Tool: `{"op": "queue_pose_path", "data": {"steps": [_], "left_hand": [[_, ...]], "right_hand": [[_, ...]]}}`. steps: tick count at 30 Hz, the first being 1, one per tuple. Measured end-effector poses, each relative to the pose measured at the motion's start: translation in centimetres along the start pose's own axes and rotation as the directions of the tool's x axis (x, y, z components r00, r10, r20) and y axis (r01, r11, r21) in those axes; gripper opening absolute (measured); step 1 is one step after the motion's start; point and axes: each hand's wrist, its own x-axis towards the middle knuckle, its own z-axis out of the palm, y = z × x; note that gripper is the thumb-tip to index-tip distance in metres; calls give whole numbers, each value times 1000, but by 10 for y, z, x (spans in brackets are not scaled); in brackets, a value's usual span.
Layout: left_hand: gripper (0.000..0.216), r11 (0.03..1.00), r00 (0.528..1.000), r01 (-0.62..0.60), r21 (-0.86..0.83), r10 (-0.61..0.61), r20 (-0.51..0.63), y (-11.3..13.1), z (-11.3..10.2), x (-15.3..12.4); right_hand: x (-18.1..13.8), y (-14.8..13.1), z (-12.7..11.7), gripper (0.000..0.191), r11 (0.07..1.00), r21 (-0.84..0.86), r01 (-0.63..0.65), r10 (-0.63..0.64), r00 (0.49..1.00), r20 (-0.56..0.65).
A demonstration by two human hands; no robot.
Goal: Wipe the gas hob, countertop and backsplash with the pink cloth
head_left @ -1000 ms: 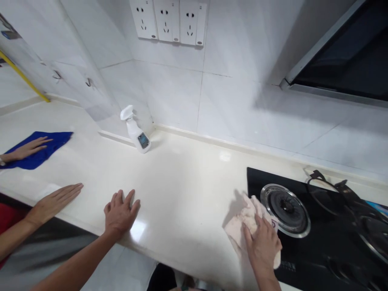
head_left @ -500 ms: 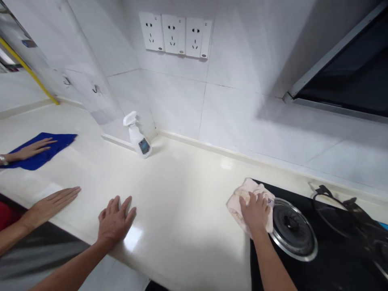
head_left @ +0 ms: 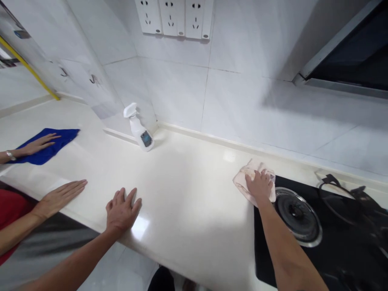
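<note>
My right hand grips a pale pink cloth, its fingers curled into the fabric. The cloth lies across the far left corner of the black gas stove, partly on the white countertop. Just right of the cloth is a round burner with a shiny metal ring. My left hand rests palm down near the counter's front edge, fingers spread, holding nothing.
A white spray bottle stands against the wall corner. At left, another person's hand presses a blue cloth, and their other hand lies flat near my left. A dark-framed panel juts out upper right.
My right hand has pushed the pink cloth away from me, toward the wall, at the stove's back corner. My left hand stays on the counter. The whole view has shifted slightly.
</note>
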Motion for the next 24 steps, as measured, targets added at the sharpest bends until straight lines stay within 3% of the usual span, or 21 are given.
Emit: {"op": "queue_pose_path", "data": {"steps": [3,11,13,15,17,20,22,23,24], "left_hand": [[65,1000,1000,-1,-5,1,-1,1,-1,1],[66,999,1000,-21,-41,21,-15,0,-1,5],[66,998,999,-26,-52,25,-22,1,-2,4],[66,998,999,-26,-59,24,-28,2,-4,3],[65,998,999,-28,-63,26,-31,4,-6,2],[64,998,999,-27,-57,25,-32,7,-9,1],[64,999,1000,-20,-50,19,-23,9,-11,0],[64,999,1000,-17,-49,17,-16,10,-11,0],[64,999,1000,-18,-49,17,-12,10,-12,-1]], "right_hand": [[-47,-1,0,72,997,-31,70,-71,997,-34],[-219,24,9,62,969,-88,230,-236,969,-76],[-240,26,-2,56,962,-15,273,-273,957,-97],[-246,17,-30,43,911,99,401,-382,909,-166],[-245,-4,-78,38,757,207,620,-567,780,-266],[-246,-52,-168,31,356,266,896,-840,432,-328],[-256,-82,-221,20,175,204,963,-943,223,-248],[-263,-94,-241,12,117,207,971,-958,165,-236],[-272,-102,-256,5,90,223,971,-963,142,-227]]}}
